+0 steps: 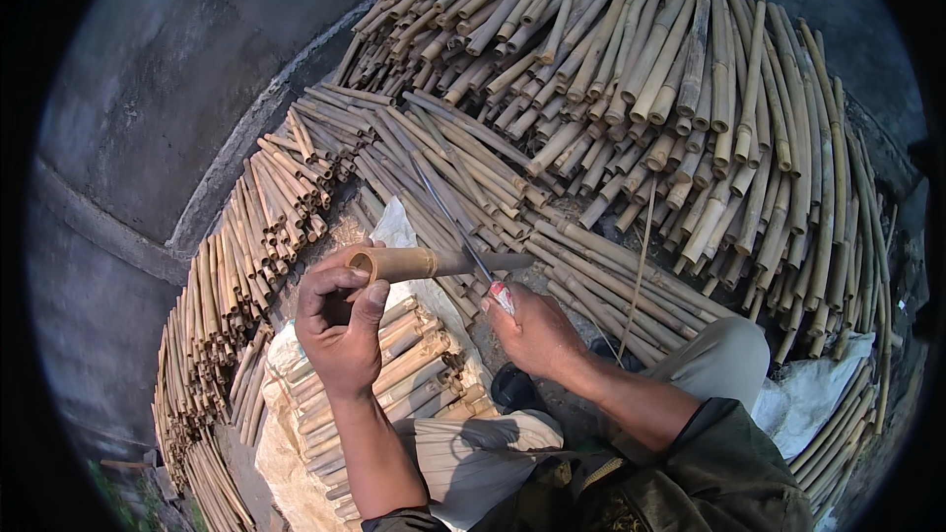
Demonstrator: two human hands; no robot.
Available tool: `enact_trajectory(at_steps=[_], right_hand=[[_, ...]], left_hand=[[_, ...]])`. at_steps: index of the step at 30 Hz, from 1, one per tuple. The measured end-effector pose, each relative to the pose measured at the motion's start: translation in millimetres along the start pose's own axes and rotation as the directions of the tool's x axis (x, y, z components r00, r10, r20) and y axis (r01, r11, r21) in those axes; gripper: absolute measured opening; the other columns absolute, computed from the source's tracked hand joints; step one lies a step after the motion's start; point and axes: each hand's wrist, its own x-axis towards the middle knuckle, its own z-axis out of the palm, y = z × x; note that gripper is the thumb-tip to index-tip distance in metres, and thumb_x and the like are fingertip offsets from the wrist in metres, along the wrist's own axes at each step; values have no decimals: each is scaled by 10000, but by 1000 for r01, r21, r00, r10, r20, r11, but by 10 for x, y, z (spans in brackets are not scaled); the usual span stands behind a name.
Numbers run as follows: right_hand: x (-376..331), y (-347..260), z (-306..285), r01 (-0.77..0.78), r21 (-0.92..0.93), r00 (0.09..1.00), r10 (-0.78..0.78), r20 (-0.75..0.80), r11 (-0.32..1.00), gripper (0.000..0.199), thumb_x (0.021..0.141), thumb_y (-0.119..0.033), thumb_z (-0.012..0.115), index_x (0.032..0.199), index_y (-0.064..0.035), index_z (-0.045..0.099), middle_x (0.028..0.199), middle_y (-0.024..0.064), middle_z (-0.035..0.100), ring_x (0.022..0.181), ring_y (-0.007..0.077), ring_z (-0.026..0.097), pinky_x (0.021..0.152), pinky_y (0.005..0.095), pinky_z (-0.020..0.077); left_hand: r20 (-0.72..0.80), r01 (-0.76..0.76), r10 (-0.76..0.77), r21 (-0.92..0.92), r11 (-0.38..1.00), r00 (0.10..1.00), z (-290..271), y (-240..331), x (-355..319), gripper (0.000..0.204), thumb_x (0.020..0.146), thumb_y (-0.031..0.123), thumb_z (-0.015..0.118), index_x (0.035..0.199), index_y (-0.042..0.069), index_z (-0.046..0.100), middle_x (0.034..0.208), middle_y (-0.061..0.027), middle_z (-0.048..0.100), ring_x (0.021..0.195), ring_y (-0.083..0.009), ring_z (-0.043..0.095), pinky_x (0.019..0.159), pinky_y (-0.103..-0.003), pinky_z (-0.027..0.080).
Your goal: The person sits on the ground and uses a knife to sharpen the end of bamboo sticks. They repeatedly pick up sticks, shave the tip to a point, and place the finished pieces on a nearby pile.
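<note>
A short hollow bamboo tube (404, 263) lies level in front of me, its open end toward the left. My left hand (338, 320) is closed around that end, thumb below and fingers behind. My right hand (542, 337) grips the red and white handle of a long, thin metal tool (459, 232). Its dark shaft slants up and to the left, crossing the tube near its middle; whether it touches the bamboo I cannot tell. The exact kind of tool does not show.
A pale sack (281, 404) below my left hand bears several cut bamboo pieces (414, 360). Large stacks of bamboo poles (680, 69) rise ahead and to the right. Shorter tubes (222, 286) line the left, beside a grey wall (187, 59). My bent knee (724, 355) is at right.
</note>
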Motion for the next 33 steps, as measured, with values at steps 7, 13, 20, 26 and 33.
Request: enact_trajectory(at_steps=[7, 13, 20, 26, 33], right_hand=[[-76, -68, 30, 469, 103, 864, -433, -257, 877, 238, 1020, -206, 619, 1078, 24, 606, 820, 214, 656, 705, 339, 674, 633, 417, 495], [-1, -32, -45, 33, 50, 999, -31, -29, 998, 230, 1018, -197, 630, 1076, 25, 609, 826, 193, 662, 695, 258, 662, 630, 397, 494], [-14, 25, -7, 129, 25, 989, -126, -77, 991, 234, 1020, -209, 631, 1115, 4, 619, 814, 174, 662, 706, 244, 666, 646, 397, 496], [-112, -31, -111, 166, 113, 983, -156, -94, 980, 265, 1020, -216, 624, 1132, 24, 609, 819, 196, 677, 741, 306, 670, 654, 424, 510], [-13, -47, -112, -71, -101, 997, 69, -30, 992, 261, 1026, -238, 622, 1088, 15, 614, 806, 183, 670, 689, 305, 651, 658, 405, 507]], left_hand=[[86, 5, 3, -85, 996, 996, -46, -41, 6, 226, 926, 76, 757, 1055, 66, 571, 1261, -236, 664, 1198, -344, 653, 1031, -462, 521], [65, 86, -76, -171, 982, 995, -59, -42, 8, 209, 953, 136, 732, 1049, 74, 558, 1273, -214, 644, 1266, -358, 609, 1063, -489, 495], [102, 71, -53, -180, 981, 993, -74, -92, 17, 193, 961, 164, 729, 1030, 77, 572, 1261, -198, 647, 1264, -369, 608, 1093, -511, 468], [90, 106, -90, -183, 977, 992, -111, -103, -6, 190, 968, 202, 732, 1030, 97, 586, 1304, -242, 654, 1238, -336, 625, 1079, -474, 471], [128, 111, -84, -223, 968, 988, -128, -125, 8, 157, 979, 158, 707, 1038, 88, 580, 1322, -250, 640, 1272, -354, 610, 1094, -495, 468]])
